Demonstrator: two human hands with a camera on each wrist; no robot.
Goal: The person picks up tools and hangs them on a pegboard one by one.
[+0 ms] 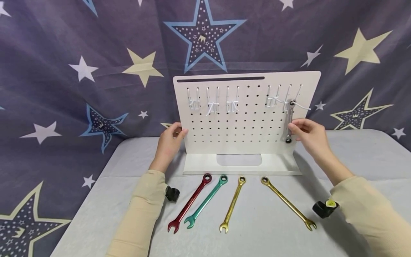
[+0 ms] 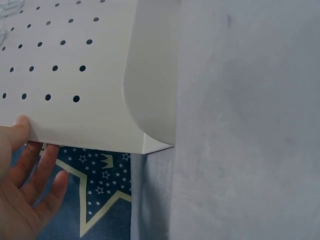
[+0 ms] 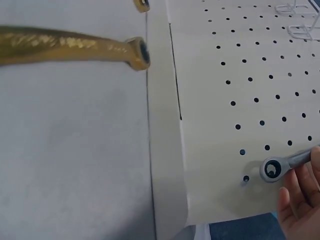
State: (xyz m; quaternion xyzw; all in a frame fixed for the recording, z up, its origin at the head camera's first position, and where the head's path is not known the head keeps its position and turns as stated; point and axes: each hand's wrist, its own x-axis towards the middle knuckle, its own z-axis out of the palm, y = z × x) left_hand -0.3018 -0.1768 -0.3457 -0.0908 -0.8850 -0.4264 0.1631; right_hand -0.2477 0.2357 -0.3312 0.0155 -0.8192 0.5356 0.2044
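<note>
A white pegboard point(image 1: 231, 132) stands on the table. My left hand point(image 1: 169, 144) holds its left edge, the thumb in front and the fingers behind, as the left wrist view also shows. At the board's right side a silver double-ring wrench point(image 1: 289, 119) hangs upright, its upper ring at a white hook point(image 1: 300, 106). My right hand point(image 1: 309, 137) pinches this wrench by its lower shaft. In the right wrist view its lower ring point(image 3: 270, 170) sticks out past the fingertips, close to the board's face.
On the table before the board lie a red wrench point(image 1: 191, 201), a green wrench point(image 1: 208, 200) and two gold wrenches, one left point(image 1: 233, 203) and one right point(image 1: 287, 200). More white hooks point(image 1: 232, 103) line the board's top. A star-patterned cloth point(image 1: 106, 53) hangs behind.
</note>
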